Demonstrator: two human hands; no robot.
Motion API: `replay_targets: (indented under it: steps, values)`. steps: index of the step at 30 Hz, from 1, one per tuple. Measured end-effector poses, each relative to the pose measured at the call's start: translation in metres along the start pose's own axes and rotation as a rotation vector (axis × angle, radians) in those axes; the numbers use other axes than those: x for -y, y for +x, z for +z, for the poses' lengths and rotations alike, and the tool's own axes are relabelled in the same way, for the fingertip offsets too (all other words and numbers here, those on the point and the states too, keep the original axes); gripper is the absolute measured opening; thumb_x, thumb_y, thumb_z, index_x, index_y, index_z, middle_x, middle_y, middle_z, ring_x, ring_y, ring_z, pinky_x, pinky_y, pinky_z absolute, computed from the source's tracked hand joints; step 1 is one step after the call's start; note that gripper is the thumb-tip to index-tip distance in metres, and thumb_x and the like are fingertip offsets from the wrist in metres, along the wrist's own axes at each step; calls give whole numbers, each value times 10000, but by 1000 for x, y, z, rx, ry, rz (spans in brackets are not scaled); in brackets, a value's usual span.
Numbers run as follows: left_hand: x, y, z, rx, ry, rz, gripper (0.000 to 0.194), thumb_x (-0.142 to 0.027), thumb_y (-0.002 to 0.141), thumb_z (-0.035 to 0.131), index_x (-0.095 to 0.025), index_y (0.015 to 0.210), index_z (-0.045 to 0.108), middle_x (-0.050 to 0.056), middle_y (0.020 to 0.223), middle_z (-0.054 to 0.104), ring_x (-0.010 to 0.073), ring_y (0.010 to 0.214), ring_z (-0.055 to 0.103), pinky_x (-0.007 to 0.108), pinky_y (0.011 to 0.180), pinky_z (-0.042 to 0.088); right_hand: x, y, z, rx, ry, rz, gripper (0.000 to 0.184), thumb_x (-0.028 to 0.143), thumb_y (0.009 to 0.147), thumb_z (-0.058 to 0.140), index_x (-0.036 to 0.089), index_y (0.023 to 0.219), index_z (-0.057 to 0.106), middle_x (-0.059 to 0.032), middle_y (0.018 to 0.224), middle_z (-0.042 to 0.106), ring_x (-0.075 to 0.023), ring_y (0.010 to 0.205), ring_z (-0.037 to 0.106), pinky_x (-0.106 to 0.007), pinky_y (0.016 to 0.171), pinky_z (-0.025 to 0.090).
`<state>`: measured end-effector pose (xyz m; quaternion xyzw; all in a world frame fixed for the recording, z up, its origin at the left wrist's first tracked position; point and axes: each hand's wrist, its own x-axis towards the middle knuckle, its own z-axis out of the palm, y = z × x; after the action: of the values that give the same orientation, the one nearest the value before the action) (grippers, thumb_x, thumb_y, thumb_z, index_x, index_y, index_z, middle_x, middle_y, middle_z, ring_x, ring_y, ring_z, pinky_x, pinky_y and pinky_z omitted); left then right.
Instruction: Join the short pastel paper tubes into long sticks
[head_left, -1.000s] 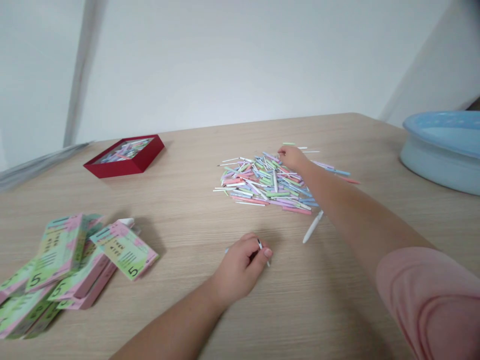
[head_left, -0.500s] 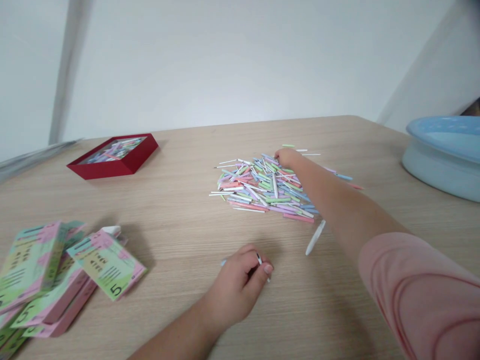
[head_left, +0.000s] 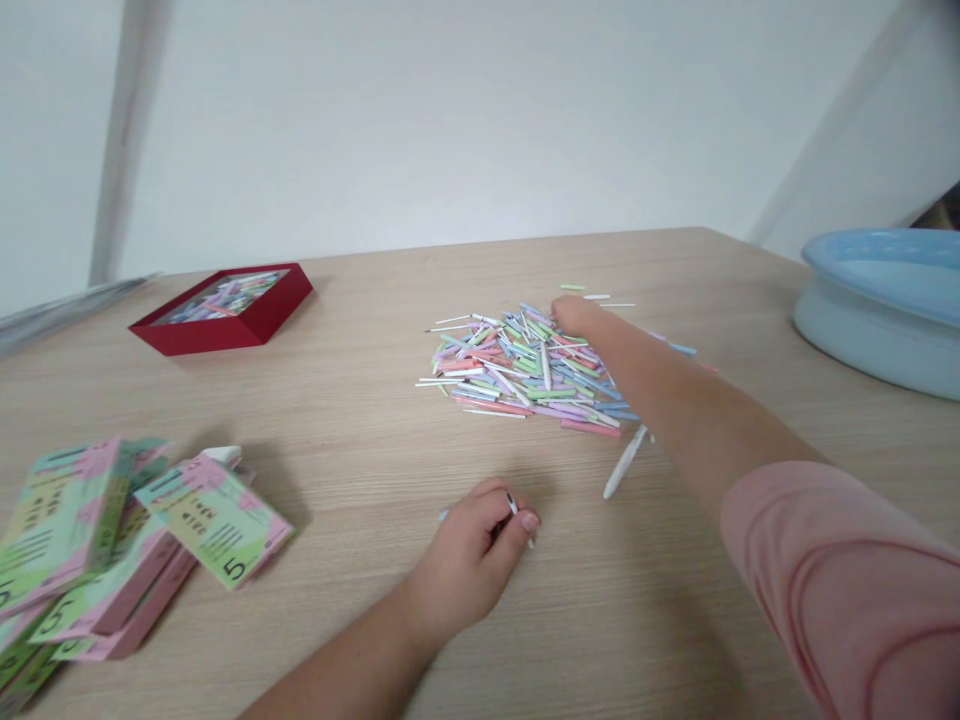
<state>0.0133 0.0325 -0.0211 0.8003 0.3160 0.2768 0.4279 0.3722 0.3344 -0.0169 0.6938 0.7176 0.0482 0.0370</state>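
Observation:
My left hand (head_left: 480,555) rests on the table at the near middle, its fingers curled round a thin white pen refill (head_left: 513,505) with a dark tip. The end of a pale blue piece (head_left: 443,515) pokes out on the hand's far left side. Farther off, my right hand (head_left: 574,314) reaches into the back right of a loose pile of pastel pen parts (head_left: 517,365), fingers bent down and together. What those fingers pinch is hidden. The pile mixes pink, green, blue, lilac and white tubes with thin white sticks. A white pen (head_left: 624,462) lies under my right forearm.
A red box (head_left: 259,322) full of similar pieces stands at the back left. Several green and pink boxes (head_left: 217,525) marked 5 are heaped at the near left. A light blue basin (head_left: 877,315) stands at the right. Clear plastic (head_left: 67,310) lies along the far left edge.
The view has shifted slightly. Both hands keep nearly the same places, the left on the refill and the right at the back of the pile.

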Motion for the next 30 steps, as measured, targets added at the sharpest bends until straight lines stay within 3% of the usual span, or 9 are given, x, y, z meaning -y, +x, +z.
replay_targets:
  steps: [4, 13, 18, 24, 30]
  values:
    - [0, 0, 0, 1, 14, 6, 351, -397, 1081, 485, -186, 845, 637, 50, 860, 612, 167, 830, 586, 295, 759, 436, -1, -7, -5, 40, -23, -29, 347, 364, 996, 656, 132, 1248, 713, -171, 1326, 717, -280, 1212, 684, -451, 1044, 513]
    - [3, 0, 0, 3, 36, 11, 362, -401, 1088, 474, -187, 841, 629, 38, 851, 614, 155, 824, 581, 286, 759, 430, 8, -14, -14, 93, -89, -51, 371, 315, 980, 688, 65, 1254, 708, -253, 1333, 697, -313, 1234, 682, -426, 1054, 513]
    - [2, -1, 0, 30, 67, -3, 394, -433, 1088, 463, -189, 846, 657, 37, 820, 633, 160, 800, 579, 290, 743, 420, 13, -16, -20, 149, -116, -63, 360, 386, 1010, 670, 134, 1266, 685, -143, 1342, 687, -270, 1221, 670, -502, 1064, 532]
    - [2, -1, -1, 38, 81, -11, 403, -447, 1086, 458, -191, 842, 651, 37, 816, 642, 163, 797, 579, 289, 739, 418, 28, -16, -27, 208, -135, -4, 367, 387, 1007, 678, 155, 1291, 664, -118, 1331, 673, -263, 1180, 675, -506, 1016, 566]
    - [1, -1, -1, 36, 90, -2, 398, -438, 1086, 458, -192, 827, 633, 28, 804, 632, 156, 791, 576, 285, 737, 412, 27, -21, -34, 188, -89, 21, 327, 325, 949, 717, 107, 1189, 758, -222, 1285, 726, -328, 1225, 683, -454, 1049, 526]
